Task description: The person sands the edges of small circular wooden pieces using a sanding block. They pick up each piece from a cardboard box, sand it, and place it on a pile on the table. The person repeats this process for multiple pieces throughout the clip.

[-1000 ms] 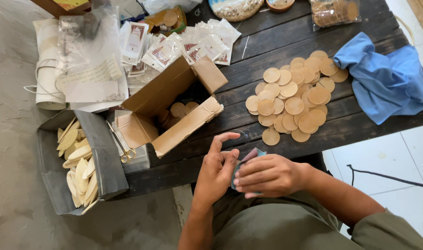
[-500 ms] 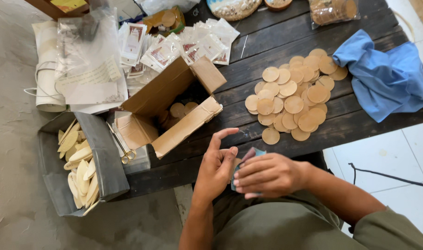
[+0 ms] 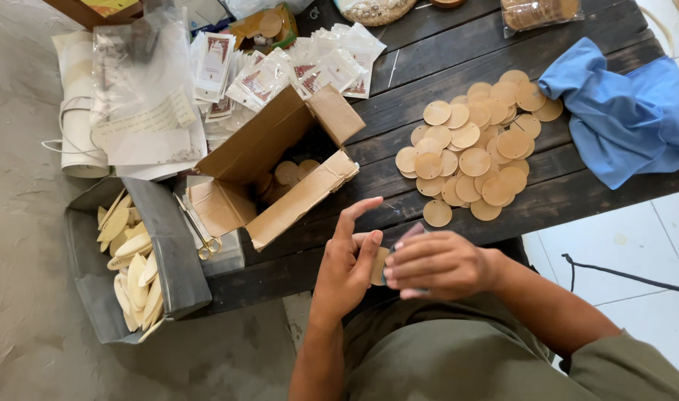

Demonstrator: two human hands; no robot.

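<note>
- Two bare hands meet over the near edge of a dark plank tabletop [image 3: 428, 44]; concrete floor lies off its left end, pale tiles off its right.
- Left hand [image 3: 347, 263] is partly curled, thumb pressing a small wooden disc [image 3: 379, 266] against the right hand [image 3: 436, 261], whose fingers are closed over a grey-blue block, likely a sanding pad [image 3: 413, 232], mostly hidden.
- Compared with half a second ago, the hands sit in much the same spot over the lap; the left index finger still points up toward the table, and nothing on the tabletop has shifted.
- One heap of round wooden discs [image 3: 477, 148] lies near the right end, roughly thirty, overlapping so an exact count cannot be told.
- One open cardboard box [image 3: 272, 167] at the near left part holds several more discs.
- One blue cloth [image 3: 621, 119] drapes the right edge.
- One grey bin [image 3: 165, 252] at the left end holds about a dozen pale oval wood pieces; one pair of scissors [image 3: 202, 238] lies on its rim.
- Many small clear packets [image 3: 295, 67] crowd the far left corner.
</note>
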